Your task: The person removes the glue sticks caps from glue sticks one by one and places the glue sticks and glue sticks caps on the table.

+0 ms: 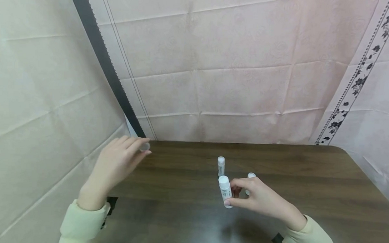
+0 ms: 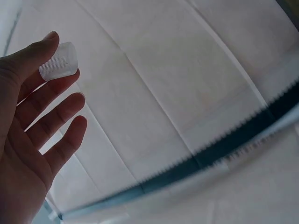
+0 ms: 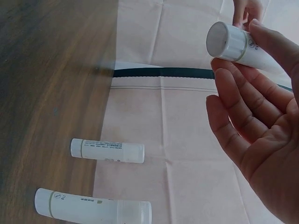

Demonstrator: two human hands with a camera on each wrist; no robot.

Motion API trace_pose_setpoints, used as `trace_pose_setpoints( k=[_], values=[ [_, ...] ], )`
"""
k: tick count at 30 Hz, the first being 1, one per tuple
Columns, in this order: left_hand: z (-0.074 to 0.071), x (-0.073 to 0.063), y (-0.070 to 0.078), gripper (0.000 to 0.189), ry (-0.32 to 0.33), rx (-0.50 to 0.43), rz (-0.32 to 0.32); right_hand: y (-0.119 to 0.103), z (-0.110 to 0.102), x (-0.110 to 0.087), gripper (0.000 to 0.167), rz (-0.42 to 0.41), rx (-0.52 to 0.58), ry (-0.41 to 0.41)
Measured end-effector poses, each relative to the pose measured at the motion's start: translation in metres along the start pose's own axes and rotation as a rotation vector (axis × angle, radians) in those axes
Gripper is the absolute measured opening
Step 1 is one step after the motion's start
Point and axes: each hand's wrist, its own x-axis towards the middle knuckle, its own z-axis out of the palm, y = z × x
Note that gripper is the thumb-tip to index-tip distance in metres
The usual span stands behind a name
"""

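Observation:
In my left hand, raised at the left, the thumb and fingers pinch a small translucent ribbed cap. Its remaining fingers are spread and loosely bent. My right hand grips a white glue stick between thumb and fingertips, roughly upright and slightly tilted. The lower end of that glue stick faces the right wrist camera. Just behind it a second white glue stick stands on the table. A third white glue stick stands behind the right hand, which partly hides it in the head view.
The dark wooden table has a rounded far-right corner. Pale cloth hangs behind it and along both sides. A dark band runs down the cloth at the left, a floral strip at the right.

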Motion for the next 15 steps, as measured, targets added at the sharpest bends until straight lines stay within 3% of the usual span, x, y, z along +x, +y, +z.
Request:
trace_pose_setpoints(
  k=[4, 8, 15],
  values=[
    [-0.011, -0.015, -0.009, 0.055, 0.019, 0.021, -0.064, 0.0, 0.001, 0.001, 0.017, -0.006, -0.014, 0.005],
    [-0.018, -0.026, -0.011, 0.061, -0.02, 0.034, -0.133, -0.001, 0.002, 0.003, 0.017, -0.009, -0.034, 0.011],
    [-0.009, -0.049, -0.009, 0.063, -0.07, 0.002, -0.179, -0.002, 0.003, 0.005, 0.016, -0.011, -0.016, -0.001]
  ],
)
